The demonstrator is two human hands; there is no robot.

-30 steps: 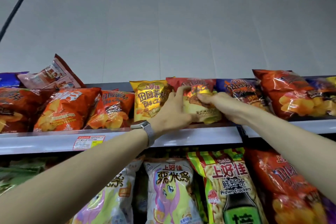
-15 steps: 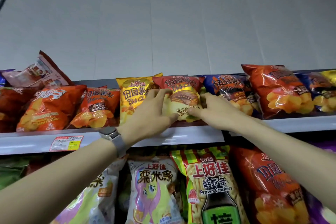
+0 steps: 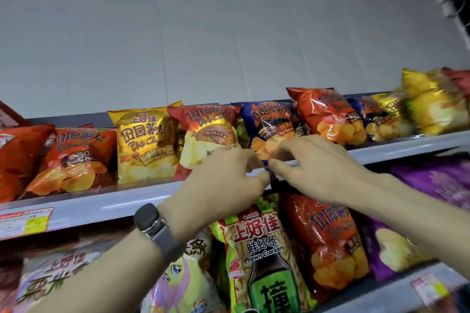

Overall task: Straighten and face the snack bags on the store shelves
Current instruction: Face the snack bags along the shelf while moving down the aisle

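Hands now off red bag [image 3: 208, 134], which they held half-second ago, and on blue bag [image 3: 267, 119], next right on top shelf [image 3: 96, 207].
Left hand [image 3: 221, 183]: fingers curled, pinching blue bag's bottom seam at shelf lip.
Right hand [image 3: 315, 168]: thumb under, fingers bent over same edge, gripping.
Red bag upright, front out, beside yellow bag [image 3: 145, 142]; judged done.
Blue bag tilted, right side overlapped by orange bag [image 3: 328, 114].
Likely step: pull forward, square up.
Far-right bags look untidy.
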